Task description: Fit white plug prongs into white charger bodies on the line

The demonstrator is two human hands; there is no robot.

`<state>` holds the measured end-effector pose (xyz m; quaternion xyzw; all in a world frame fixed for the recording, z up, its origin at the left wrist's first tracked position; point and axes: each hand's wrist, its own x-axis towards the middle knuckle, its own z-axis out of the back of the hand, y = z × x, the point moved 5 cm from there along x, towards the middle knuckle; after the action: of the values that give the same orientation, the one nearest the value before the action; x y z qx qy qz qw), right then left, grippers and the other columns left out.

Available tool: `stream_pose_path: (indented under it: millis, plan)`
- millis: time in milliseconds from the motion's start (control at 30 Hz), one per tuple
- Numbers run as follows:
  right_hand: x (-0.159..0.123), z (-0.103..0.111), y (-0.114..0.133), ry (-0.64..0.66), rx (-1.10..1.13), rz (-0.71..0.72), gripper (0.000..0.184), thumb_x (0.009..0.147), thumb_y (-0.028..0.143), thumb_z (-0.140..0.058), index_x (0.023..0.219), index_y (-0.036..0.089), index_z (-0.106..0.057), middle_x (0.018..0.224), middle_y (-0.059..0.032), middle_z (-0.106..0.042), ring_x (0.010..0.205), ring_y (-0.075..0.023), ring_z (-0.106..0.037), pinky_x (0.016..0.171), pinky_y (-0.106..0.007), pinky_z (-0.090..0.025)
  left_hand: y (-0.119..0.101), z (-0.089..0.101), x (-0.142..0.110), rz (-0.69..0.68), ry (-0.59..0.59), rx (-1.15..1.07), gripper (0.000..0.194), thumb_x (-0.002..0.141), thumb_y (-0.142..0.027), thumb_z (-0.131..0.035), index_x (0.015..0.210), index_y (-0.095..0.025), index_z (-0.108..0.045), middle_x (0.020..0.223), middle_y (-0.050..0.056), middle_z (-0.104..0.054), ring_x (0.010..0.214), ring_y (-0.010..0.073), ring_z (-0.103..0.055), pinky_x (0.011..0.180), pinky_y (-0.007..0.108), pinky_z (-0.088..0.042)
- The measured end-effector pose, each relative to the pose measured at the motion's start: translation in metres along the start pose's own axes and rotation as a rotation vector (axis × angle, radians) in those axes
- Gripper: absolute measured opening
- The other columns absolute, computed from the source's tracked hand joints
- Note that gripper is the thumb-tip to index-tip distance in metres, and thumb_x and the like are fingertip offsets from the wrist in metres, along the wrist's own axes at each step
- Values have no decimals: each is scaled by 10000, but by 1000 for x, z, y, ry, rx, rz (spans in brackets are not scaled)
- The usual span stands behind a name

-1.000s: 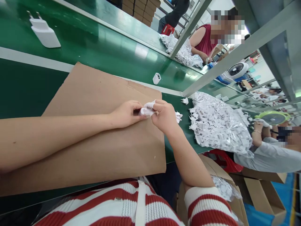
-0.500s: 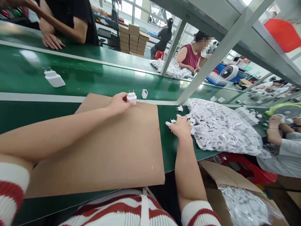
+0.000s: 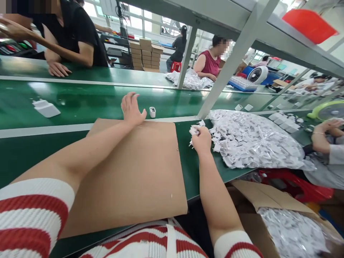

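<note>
My left hand reaches over the far edge of the cardboard sheet above the green conveyor belt. Its fingers are spread and no charger shows in it. Just right of it on the belt stands a small white charger housing. My right hand is closed on a white plug charger, beside a clear bag of white charger parts. Loose white chargers lie close around that hand, between the cardboard and the bag. Further left on the belt rest white chargers, side by side.
A slanted metal post rises at the belt's near edge. An open carton with bagged white parts stands low at right. Co-workers sit across the belt and at right, where a green fan stands. Stacked boxes are behind.
My left hand has let go of the white charger and moved further over the belt, fingers spreading. My right hand has closed on a white charger by the bag. The view has shifted slightly.
</note>
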<state>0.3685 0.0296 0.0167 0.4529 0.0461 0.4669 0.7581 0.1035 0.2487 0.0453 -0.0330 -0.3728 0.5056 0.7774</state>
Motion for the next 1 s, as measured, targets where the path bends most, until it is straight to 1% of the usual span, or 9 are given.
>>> stream_pose_path:
  millis: [100, 200, 300, 467, 600, 700, 800, 900, 1000]
  plan:
    - [2, -11, 7, 81, 526, -150, 317, 836, 375, -648, 1096, 195, -627, 1098, -78, -708, 898, -171, -707, 821, -330, -568, -13, -35, 12, -111, 295, -39, 901, 690, -262, -714, 1526, -145, -397, 1640, 144, -258, 1515, 412, -180, 1264, 507, -165]
    - [-4, -24, 18, 269, 1004, -335, 349, 730, 339, -763, 1008, 204, -603, 1044, -40, -722, 938, -186, -751, 886, -347, -590, -11, -59, 25, -112, 536, -76, 692, 685, -247, -687, 1358, -126, -583, 1499, 157, -454, 1381, 372, -427, 1199, 440, -331]
    - [-9, -26, 24, 368, 1129, -412, 380, 673, 344, -820, 971, 202, -632, 1004, -30, -733, 961, -194, -748, 870, -324, -584, -10, -52, 30, -131, 542, -64, 468, 739, -304, -679, 1182, -152, -677, 1335, 148, -551, 1210, 331, -558, 1093, 413, -436]
    - [-8, -20, 23, 233, 1018, -288, 359, 597, 321, -859, 880, 194, -680, 937, -22, -739, 787, -126, -641, 658, -249, -487, -44, -8, -16, -284, 447, -74, 462, 827, -559, -688, 1060, -160, -686, 1115, 96, -626, 1015, 259, -592, 857, 324, -468]
    - [-15, -23, 33, 237, 832, -150, 355, 677, 385, -840, 958, 198, -730, 896, -34, -719, 782, -152, -621, 600, -265, -463, -73, 11, -86, -320, 553, -139, 467, 805, -630, -703, 962, -192, -681, 984, 50, -648, 891, 225, -598, 726, 303, -420]
    - [-26, -27, 45, 261, 646, 1, 319, 771, 414, -790, 1027, 228, -749, 945, -35, -695, 808, -157, -618, 632, -279, -496, -78, 15, -123, -287, 597, -247, 478, 808, -635, -713, 984, -192, -680, 985, 52, -639, 858, 213, -592, 709, 308, -417]
    - [-40, -29, 63, 280, 473, 253, 217, 883, 351, -687, 1065, 246, -742, 1014, -45, -673, 893, -166, -631, 771, -314, -541, -69, 12, -138, -171, 636, -414, 512, 763, -635, -758, 1021, -199, -684, 964, 41, -640, 824, 203, -586, 697, 304, -433]
    - [-53, -33, 78, 336, 341, 446, 203, 935, 262, -601, 1095, 241, -724, 1023, -62, -674, 994, -194, -629, 882, -359, -535, -62, 7, -139, -109, 655, -518, 456, 778, -616, -743, 903, -183, -675, 868, 32, -620, 763, 194, -565, 657, 301, -426]
    - [-58, -37, 80, 377, 348, 420, 189, 947, 265, -588, 1098, 240, -698, 1098, -63, -698, 1076, -207, -625, 960, -382, -513, -64, 6, -136, -184, 688, -562, 394, 809, -565, -718, 876, -178, -679, 867, 41, -619, 830, 220, -580, 706, 320, -454]
